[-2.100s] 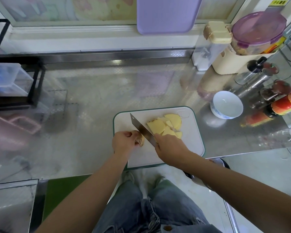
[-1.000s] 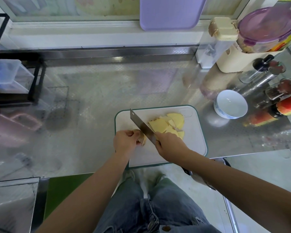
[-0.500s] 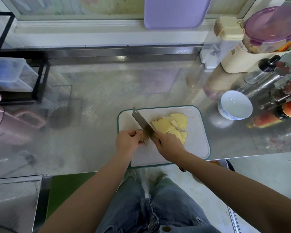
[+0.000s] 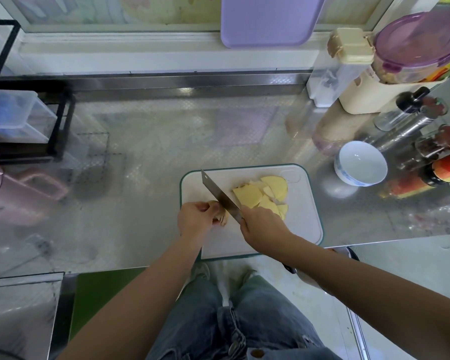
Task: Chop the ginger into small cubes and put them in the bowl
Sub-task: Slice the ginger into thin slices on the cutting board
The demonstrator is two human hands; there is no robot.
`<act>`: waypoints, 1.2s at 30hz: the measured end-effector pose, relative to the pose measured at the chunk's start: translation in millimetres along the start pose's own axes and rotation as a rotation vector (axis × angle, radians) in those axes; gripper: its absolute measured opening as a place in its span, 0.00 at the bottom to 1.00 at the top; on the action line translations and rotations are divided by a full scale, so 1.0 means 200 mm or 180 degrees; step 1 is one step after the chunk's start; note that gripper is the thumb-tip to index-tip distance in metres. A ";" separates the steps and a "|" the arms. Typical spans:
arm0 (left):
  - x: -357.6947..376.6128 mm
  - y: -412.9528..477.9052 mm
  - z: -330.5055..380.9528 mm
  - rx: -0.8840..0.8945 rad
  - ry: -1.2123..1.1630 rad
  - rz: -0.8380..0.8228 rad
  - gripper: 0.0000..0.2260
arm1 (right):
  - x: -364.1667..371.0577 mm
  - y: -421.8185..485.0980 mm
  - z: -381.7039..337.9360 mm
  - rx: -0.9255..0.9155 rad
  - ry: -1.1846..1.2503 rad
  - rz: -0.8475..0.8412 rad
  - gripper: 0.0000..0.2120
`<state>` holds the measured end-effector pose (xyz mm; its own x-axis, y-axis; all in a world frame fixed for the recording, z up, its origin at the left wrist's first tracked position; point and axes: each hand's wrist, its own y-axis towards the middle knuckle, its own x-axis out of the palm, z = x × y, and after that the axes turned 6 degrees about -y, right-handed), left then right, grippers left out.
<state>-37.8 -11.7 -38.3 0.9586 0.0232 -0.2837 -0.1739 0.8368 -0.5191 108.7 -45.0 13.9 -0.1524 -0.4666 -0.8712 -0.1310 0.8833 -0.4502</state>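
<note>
A white cutting board with a green rim lies at the counter's front edge. My left hand pinches a small ginger piece on the board. My right hand grips the handle of a cleaver, whose blade stands right beside the ginger piece. Several yellow ginger slices lie in a pile to the right of the blade. An empty white bowl with a blue pattern sits on the counter, right of the board.
Bottles and jars crowd the right edge next to the bowl. Containers stand at the back right. A black rack with plastic boxes and a pink jug are on the left. A purple board leans at the back.
The cleaver has kept slicing the ginger piece under my left hand, and the remaining piece looks smaller. The view has shifted slightly.
</note>
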 end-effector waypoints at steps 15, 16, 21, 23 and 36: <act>-0.01 0.01 -0.01 -0.0017 -0.0078 -0.0075 0.06 | -0.01 0.04 0.03 -0.0061 0.0350 0.0138 0.08; -0.01 0.01 -0.01 -0.0016 -0.0076 -0.0070 0.04 | -0.03 0.02 0.03 -0.0090 0.0321 0.0156 0.09; -0.01 0.02 -0.02 -0.0076 -0.0086 -0.0081 0.14 | -0.10 -0.03 0.01 -0.0061 0.0106 -0.0105 0.10; -0.01 0.02 -0.03 -0.0109 -0.0129 -0.0087 0.14 | -0.10 -0.05 0.01 -0.0040 0.0124 -0.0170 0.10; 0.00 0.02 -0.02 -0.0092 -0.0226 -0.0086 0.09 | -0.11 -0.08 0.00 -0.0044 0.0065 -0.0180 0.06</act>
<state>-40.3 -10.2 -43.4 0.9764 0.0404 -0.2121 -0.1533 0.8215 -0.5492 114.0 -49.2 41.3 -0.1642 -0.5167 -0.8403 -0.1536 0.8548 -0.4956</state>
